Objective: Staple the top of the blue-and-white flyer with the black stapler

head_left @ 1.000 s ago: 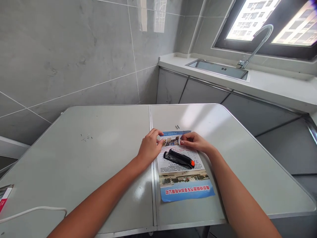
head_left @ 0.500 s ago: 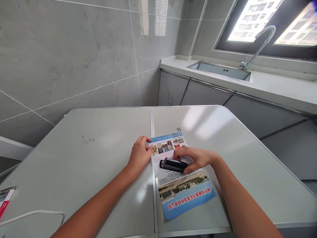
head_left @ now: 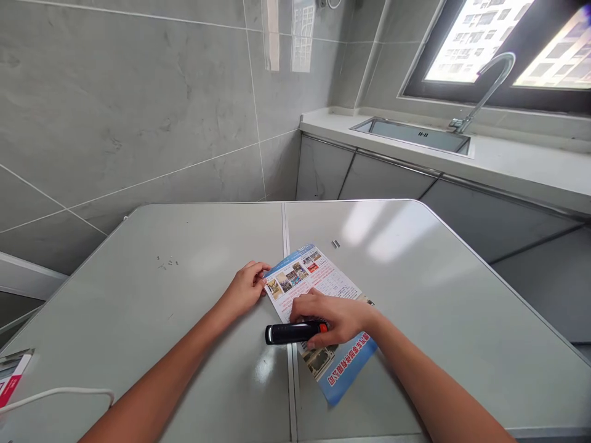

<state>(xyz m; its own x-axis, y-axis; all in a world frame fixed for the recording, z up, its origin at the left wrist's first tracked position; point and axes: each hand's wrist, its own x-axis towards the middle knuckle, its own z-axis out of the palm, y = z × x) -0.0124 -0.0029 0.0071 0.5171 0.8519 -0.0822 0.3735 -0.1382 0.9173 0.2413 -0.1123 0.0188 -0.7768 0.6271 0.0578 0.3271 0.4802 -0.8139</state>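
A printed leaflet (head_left: 330,277), with blue ends, small photos and Chinese lettering, lies turned at an angle across the table's seam. At its upper left corner, the curled fingers of my left hand (head_left: 244,286) pinch the edge. My right hand (head_left: 330,317) is closed around the rear of a black stapler (head_left: 286,333) that has a red patch near my thumb. The stapler's front end points left, past the leaflet's left edge. Part of the print is hidden under my right hand.
Two short strips of staples (head_left: 335,244) lie beyond the leaflet. Several loose staples (head_left: 167,263) are scattered on the left half of the table (head_left: 221,234). A white cable (head_left: 60,391) and a red-and-white item (head_left: 13,378) sit at the left edge. Behind is a counter with a sink (head_left: 415,136).
The leaflet has turned, its top swinging left and its lower end right. My left hand has moved left with the corner. My right hand has shifted the stapler left and nearer to me.
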